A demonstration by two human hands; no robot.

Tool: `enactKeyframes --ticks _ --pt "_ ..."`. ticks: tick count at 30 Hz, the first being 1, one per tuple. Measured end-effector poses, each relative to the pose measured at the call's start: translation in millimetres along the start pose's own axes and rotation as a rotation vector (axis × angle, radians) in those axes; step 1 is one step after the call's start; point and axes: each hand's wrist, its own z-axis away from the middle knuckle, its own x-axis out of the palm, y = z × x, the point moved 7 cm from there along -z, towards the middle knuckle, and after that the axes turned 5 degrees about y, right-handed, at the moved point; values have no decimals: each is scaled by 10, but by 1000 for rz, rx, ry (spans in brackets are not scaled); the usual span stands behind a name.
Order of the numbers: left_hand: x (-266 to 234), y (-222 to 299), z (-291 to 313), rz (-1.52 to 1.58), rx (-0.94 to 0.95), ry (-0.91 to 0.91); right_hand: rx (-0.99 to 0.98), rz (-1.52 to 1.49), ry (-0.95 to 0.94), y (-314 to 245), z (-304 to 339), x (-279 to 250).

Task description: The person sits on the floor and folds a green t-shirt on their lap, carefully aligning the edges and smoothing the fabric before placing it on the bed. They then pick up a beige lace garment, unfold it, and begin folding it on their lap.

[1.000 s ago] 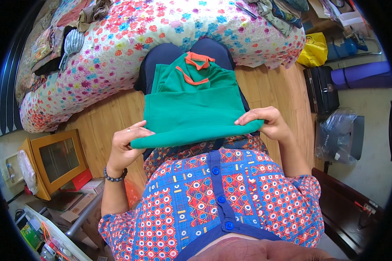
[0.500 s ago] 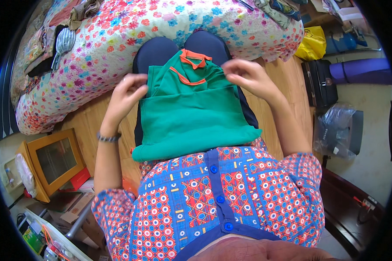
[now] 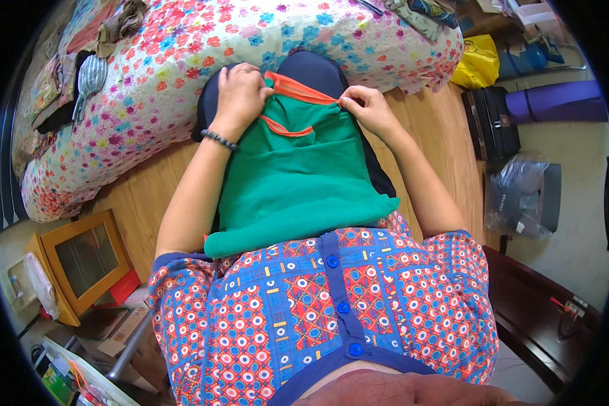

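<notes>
A green shirt [image 3: 291, 179] with orange trim lies across my lap, its lower part rolled or folded near my waist. My left hand [image 3: 242, 93] pinches the left end of the orange collar [image 3: 298, 87]. At the other end, the fingertips of my right hand [image 3: 371, 108] grip the collar too, so it is drawn out nearly straight between both hands. Below it, a curved orange strip [image 3: 285, 128] crosses the green cloth. The fingers of my left hand partly cover the cloth's upper left corner.
Beyond my knees stands a bed with a flowered cover [image 3: 183, 81], several clothes [image 3: 55, 91] heaped on its left. To the right are a yellow bag [image 3: 477, 62], a black case [image 3: 492, 125], a purple rolled mat [image 3: 555, 103] and a plastic-wrapped box [image 3: 521, 196]. A wooden-framed cabinet [image 3: 84, 260] stands left.
Both hands have closed on the collar; the left moved up and right to reach it. The collar is now stretched sideways, and the folded flap below it has opened out.
</notes>
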Motion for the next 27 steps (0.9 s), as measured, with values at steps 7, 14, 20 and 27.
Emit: enactKeyframes --ticks 7,14,20,27 --pt "-323 -195 178 284 -183 159 -89 207 158 -155 -4 -7" --pt "-446 -259 279 362 -62 106 -431 255 123 -548 183 -81" --pt "-1153 89 989 181 237 -124 -623 611 -280 -763 982 -315" --pt "-1150 376 1832 200 252 -358 -493 278 -532 -656 1312 -105"
